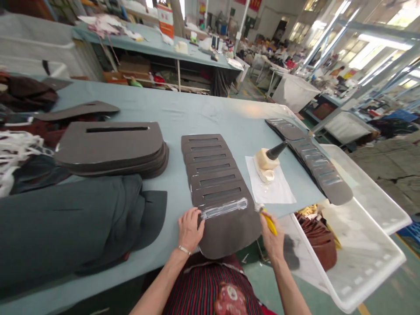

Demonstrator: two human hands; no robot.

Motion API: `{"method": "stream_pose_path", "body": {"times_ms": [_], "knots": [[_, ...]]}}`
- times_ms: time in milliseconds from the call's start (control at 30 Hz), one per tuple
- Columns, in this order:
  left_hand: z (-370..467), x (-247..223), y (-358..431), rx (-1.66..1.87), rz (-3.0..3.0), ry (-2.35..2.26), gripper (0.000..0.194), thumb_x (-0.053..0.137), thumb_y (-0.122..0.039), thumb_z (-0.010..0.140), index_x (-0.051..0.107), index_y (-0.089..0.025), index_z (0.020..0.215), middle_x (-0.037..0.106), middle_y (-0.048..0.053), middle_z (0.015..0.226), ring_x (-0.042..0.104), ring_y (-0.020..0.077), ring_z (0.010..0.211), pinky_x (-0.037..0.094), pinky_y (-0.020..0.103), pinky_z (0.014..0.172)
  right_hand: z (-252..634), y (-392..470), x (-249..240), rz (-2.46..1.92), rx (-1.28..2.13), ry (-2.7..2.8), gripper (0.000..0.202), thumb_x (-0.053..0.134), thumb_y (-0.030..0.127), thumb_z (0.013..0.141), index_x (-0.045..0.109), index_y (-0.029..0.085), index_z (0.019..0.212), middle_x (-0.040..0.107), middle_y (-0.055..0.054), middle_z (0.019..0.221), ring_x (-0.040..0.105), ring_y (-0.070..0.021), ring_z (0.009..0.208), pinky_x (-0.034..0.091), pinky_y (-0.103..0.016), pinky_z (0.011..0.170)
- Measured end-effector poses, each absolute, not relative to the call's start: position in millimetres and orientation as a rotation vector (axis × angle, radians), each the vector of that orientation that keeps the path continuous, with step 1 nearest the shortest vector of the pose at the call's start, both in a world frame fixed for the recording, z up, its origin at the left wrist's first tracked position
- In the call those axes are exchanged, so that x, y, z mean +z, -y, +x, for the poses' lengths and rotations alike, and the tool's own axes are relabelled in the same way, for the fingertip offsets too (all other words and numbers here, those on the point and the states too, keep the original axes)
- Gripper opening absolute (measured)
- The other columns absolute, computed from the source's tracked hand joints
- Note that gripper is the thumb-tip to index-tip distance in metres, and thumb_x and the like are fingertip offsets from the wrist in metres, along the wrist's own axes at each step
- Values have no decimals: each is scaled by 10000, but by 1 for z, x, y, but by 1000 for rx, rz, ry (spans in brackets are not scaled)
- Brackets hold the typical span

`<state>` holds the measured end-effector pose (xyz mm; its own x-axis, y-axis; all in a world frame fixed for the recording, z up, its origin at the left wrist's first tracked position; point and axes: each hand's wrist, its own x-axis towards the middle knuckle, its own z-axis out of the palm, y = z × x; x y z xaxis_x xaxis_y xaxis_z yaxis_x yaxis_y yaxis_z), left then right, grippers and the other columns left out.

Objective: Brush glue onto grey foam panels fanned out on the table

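Several dark grey slotted panels (226, 232) lie overlapped in a row; the slot of the nearest is covered by a shiny whitish smear. My left hand (189, 229) rests at that panel's left edge, fingers together, partly on it; whether anything is pinched cannot be made out. At its right edge my right hand (273, 236) is closed around a brush with a yellow handle (269, 224), its pale tip beside the panel. Beyond, a cream bottle with a black nozzle (267, 161) stands on white paper (278, 192).
Left are a stack of slotted panels (111, 146) and dark green fabric pieces (65, 223). More overlapped panels (305, 153) run along the right edge, the nearest overhanging. White bins (370, 262), one holding brown pieces (320, 245), stand lower right. Another table (147, 41) is behind.
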<state>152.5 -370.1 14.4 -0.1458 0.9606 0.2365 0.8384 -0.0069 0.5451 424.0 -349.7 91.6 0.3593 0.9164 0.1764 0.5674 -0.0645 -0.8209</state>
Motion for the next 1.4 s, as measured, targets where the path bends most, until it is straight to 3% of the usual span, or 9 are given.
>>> {"method": "stream_pose_path", "body": {"times_ms": [233, 567, 800, 1000, 1100, 1267, 1400], "knots": [[152, 10, 350, 814, 1920, -2088, 251, 517, -272, 802, 547, -211, 1044, 581, 98, 1161, 476, 249, 1170, 327, 412, 959, 311, 319, 75, -1435, 897, 1832, 182, 484, 318, 824, 626, 208, 857, 615, 13, 698, 539, -120, 577, 407, -216, 590], [155, 6, 347, 775, 1877, -2127, 257, 523, -298, 802, 561, -214, 1042, 574, 108, 1183, 448, 262, 1199, 309, 426, 983, 451, 258, 70, -1897, 427, 1772, 251, 454, 421, 823, 569, 208, 752, 468, 41, 519, 435, -127, 490, 325, -236, 529], [149, 18, 329, 844, 1801, -2148, 252, 502, -264, 824, 544, -227, 1070, 583, 73, 1158, 487, 230, 1123, 338, 390, 943, 373, 254, 88, -1658, 594, 1672, 257, 493, 421, 825, 596, 191, 775, 571, 8, 618, 488, -123, 524, 368, -235, 544], [152, 13, 316, 823, 1792, -2213, 190, 498, -253, 823, 573, -209, 992, 597, 86, 1133, 497, 238, 1126, 320, 410, 959, 293, 250, 68, -1331, 889, 1881, 208, 484, 354, 848, 624, 201, 845, 631, 4, 699, 546, -117, 568, 404, -219, 587], [153, 12, 317, 817, 1790, -2215, 196, 506, -267, 819, 579, -211, 993, 595, 92, 1140, 493, 242, 1140, 321, 412, 961, 309, 235, 57, -1438, 804, 1890, 218, 481, 362, 838, 632, 207, 812, 610, 12, 639, 533, -122, 539, 386, -221, 560], [154, 13, 316, 793, 1792, -2233, 188, 509, -266, 810, 578, -208, 975, 596, 95, 1122, 496, 249, 1125, 329, 414, 952, 339, 224, 65, -1785, 316, 1834, 198, 472, 330, 826, 616, 217, 751, 532, 18, 537, 484, -132, 492, 313, -227, 524], [156, 10, 315, 777, 1798, -2254, 198, 506, -281, 807, 568, -207, 980, 591, 98, 1124, 493, 260, 1119, 328, 420, 945, 316, 244, 70, -1457, 439, 2082, 169, 456, 272, 835, 619, 229, 841, 630, -15, 690, 560, -142, 614, 362, -220, 602]]}}
